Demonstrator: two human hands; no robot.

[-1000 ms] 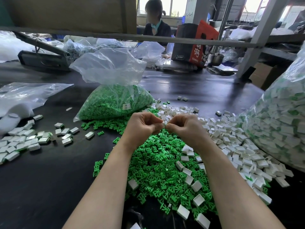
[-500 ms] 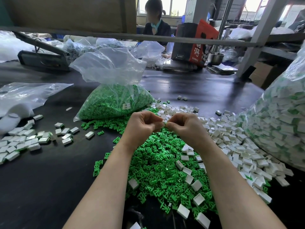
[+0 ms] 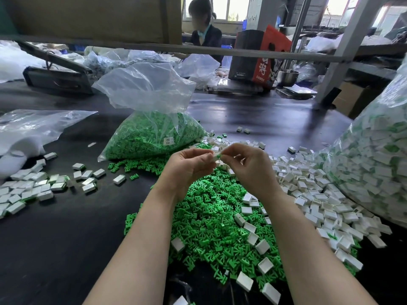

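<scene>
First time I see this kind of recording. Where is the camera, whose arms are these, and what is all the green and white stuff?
No machine here: a person works with bare hands. The one camera sits on their head, looking forward and down, so both arms enter from the bottom. The left hand and right hand meet above a dark table, fingers pinching one small white and green part between them. Below lie loose green pieces; white caps spread to the right. Behind stands an open clear bag of green pieces, and a big bag of white and green parts fills the right edge. More white pieces lie at the left.
</scene>
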